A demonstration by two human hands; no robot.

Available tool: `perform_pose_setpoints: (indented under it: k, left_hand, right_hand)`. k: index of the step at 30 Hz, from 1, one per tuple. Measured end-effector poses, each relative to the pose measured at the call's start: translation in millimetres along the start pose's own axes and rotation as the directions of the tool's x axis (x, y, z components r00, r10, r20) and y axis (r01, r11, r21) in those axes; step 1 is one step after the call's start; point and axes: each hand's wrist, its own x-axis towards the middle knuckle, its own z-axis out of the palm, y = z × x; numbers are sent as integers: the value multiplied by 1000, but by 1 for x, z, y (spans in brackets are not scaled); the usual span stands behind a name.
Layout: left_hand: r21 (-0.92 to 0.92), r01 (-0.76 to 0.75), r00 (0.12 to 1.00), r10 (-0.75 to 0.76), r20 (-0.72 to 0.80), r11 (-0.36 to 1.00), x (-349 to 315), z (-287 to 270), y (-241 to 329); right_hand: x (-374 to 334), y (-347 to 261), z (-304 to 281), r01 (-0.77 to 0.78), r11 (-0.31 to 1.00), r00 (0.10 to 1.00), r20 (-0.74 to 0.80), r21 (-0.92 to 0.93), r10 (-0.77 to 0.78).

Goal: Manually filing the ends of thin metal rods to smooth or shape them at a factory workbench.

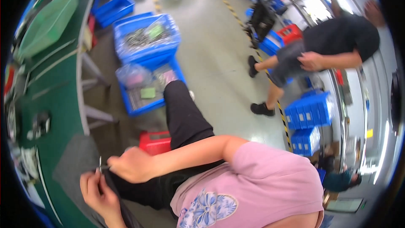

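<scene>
Holding: your two hands meet in the lower left of the frame, over your lap and beside the table (pixel 63 101) edge.
Left hand: your left hand (pixel 98 192) is curled, fingertips pinched on a small thin metal part (pixel 100 165) that stands up between the hands.
Right hand: your right hand (pixel 130 165) is clenched around the same small part from the other side, knuckles up.
Progress: judging by this, the piece is mid-handling; nothing near your hands shows a finished pile, so I cannot tell how much is done or left.
Parts supply: blue bins (pixel 145 38) with bagged metal pieces sit on the floor in the upper middle, well apart from your hands.
Nearby: a red stool (pixel 155 142) stands just beyond your knee; loose dark hardware (pixel 39 124) lies on the table at far left.
In the way: another person (pixel 333 46) walks the aisle at upper right, apart from you; your own leg lies between you and the bins.
</scene>
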Motion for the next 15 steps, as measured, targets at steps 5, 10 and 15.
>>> perform_pose_setpoints:
  k: [5, 10, 15]
  left_hand:
    - [-2, -70, 997, 70, 42, 998, 5, 3, -3]
    - [30, 6, 1000, -6, -5, 1000, 6, 0, 8]
    - [-31, -39, 999, 38, -23, 999, 28, 17, 18]
  right_hand:
    - [-20, 4, -5, -47, 998, 995, -93, -30, 44]
    - [11, -21, -14, -95, 995, 994, 48, 13, 94]
    - [-20, 6, -33, -204, 979, 979, 15, -13, 204]
